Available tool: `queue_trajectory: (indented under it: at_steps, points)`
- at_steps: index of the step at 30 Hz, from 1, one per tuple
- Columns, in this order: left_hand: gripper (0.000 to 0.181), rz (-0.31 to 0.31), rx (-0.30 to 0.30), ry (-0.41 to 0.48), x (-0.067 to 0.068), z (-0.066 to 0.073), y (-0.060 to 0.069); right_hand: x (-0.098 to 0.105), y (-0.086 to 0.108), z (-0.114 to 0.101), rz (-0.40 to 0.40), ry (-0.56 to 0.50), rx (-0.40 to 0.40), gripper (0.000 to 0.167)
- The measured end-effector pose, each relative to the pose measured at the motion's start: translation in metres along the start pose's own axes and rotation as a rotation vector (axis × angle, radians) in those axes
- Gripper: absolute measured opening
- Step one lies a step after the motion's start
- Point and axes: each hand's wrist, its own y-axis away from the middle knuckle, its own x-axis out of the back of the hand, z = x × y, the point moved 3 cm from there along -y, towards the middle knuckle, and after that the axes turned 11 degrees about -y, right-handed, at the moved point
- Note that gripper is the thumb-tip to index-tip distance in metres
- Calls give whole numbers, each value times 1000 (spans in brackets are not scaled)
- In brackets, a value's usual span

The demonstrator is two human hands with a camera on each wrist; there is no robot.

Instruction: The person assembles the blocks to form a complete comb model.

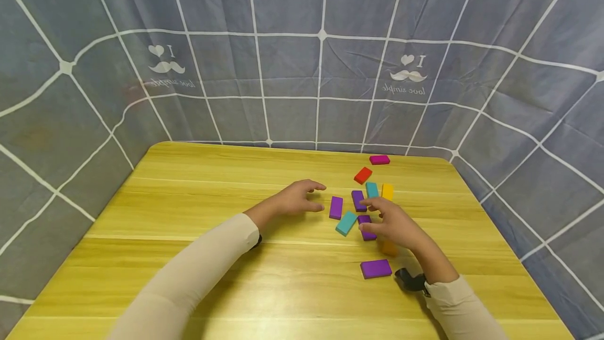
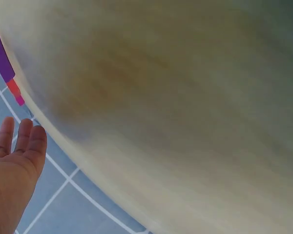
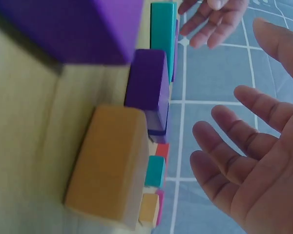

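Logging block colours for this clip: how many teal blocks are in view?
2: the nearer teal block lies between the left hand and the right hand; the farther teal block just beyond the right hand, which may hide others.

Soft even light, glare on near wood-grain tabletop (image 1: 302, 311), shadow beside left sleeve (image 1: 203, 258), lens-bowed grid-patterned curtain (image 1: 288, 67), left-wrist view hazy, nearest purple block (image 3: 85, 29) blurred

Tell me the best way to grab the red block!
Probably pinch the red block by its two long sides, near the middle, coming down from above and the left: it lies flat and slanted, with bare table on its left.
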Motion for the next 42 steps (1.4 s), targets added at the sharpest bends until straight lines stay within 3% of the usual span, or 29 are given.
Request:
queue_trajectory:
  at_steps: [7, 22, 30, 42]
  points:
    - [57, -6, 7, 6, -8, 5, -8, -10, -2, -5, -51, -19, -29, 51]
    - [58, -56, 21, -73, -18, 16, -18, -19, -12, 1, -38, -16, -102, 54]
    - [57, -60, -29, -163, -22, 17, -21, -23, -15, -2, -29, 67, -110, 54]
    - [51, -58, -80, -196, -20, 18, -26, -30, -20, -4, -30, 126, -91, 49]
